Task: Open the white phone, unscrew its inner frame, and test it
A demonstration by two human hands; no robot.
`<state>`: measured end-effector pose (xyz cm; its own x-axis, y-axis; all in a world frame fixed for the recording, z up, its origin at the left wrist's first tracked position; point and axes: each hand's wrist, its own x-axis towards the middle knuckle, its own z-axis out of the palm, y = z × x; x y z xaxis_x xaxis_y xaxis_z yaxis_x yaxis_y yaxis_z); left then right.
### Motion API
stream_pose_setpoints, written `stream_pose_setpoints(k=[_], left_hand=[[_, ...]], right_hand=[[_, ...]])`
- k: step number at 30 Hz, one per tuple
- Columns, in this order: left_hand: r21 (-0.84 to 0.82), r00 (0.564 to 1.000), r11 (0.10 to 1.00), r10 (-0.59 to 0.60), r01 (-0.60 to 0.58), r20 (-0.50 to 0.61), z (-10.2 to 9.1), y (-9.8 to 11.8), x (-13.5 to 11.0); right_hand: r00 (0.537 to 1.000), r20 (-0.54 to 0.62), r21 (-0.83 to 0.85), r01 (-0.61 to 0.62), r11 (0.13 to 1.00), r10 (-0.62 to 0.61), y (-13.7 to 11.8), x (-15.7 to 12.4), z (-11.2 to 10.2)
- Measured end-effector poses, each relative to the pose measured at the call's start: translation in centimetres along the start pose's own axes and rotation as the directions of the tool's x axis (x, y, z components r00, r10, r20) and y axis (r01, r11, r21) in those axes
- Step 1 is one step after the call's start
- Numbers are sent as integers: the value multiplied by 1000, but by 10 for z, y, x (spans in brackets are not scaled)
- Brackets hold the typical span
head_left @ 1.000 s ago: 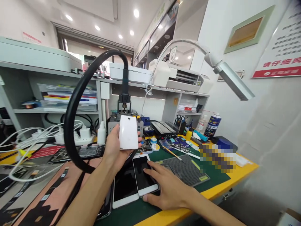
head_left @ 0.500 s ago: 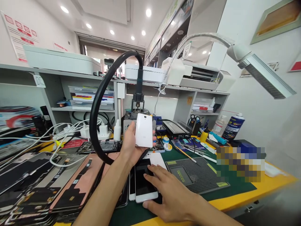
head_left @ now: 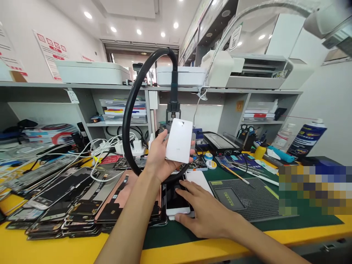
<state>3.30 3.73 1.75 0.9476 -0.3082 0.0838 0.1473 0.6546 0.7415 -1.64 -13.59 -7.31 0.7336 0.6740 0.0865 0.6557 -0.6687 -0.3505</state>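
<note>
My left hand is closed around a white smartphone, raised with its plain back and camera end facing me. Lower down, another white-framed phone with a black screen lies on the green mat, on top of a further white phone that shows only as a thin edge. Over its right side rests my right hand, fingers spread and fingertips on the screen, thumb by the bottom corner. A flat white piece lies just behind that hand.
Stacks of phone screens lie on the left, beneath white cables. A thick black hose arches over the bench. To the right are a perforated grey pad, a brush and a blue spray can.
My view has turned, shifting the scene. The raised phone tilts more to the right. On the mat, the upper phone has slid left over the one beneath, with my right hand still on it.
</note>
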Motion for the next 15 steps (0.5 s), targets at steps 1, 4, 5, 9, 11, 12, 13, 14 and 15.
stream_pose_setpoints(k=[1, 4, 5, 9, 11, 12, 13, 14, 15], left_hand=[[-1, 1000, 1000, -16, 16, 4, 0, 0, 0], [-16, 998, 998, -53, 53, 36, 0, 0, 0], [-27, 997, 998, -59, 60, 44, 0, 0, 0], [-91, 997, 993, -74, 77, 36, 3, -7, 1], [-123, 996, 988, -90, 91, 15, 6, -14, 4], [-140, 995, 985, -101, 101, 6, 8, -19, 5], [-155, 993, 981, -116, 114, -3, 9, -24, 7], [-169, 991, 977, -134, 131, -11, 10, -29, 9], [-179, 988, 973, -153, 147, -20, 10, -35, 10]], right_hand=[[1000, -4, 2, -1, 1000, 1, 0, 1, 0], [1000, -19, 6, -2, 1000, 2, -1, 3, 3], [1000, -24, 7, 0, 1000, 0, -1, 3, 4], [1000, -18, 13, 10, 1000, -10, -4, 4, 2], [1000, 4, 19, 14, 1000, -14, -6, 1, -3], [1000, 13, 25, 10, 1000, -10, -6, -3, -6], [1000, 11, 35, 0, 999, 0, -5, -9, -8], [1000, -3, 48, -9, 999, 9, -4, -18, -9], [999, -37, 71, -15, 997, 18, -1, -30, -7]])
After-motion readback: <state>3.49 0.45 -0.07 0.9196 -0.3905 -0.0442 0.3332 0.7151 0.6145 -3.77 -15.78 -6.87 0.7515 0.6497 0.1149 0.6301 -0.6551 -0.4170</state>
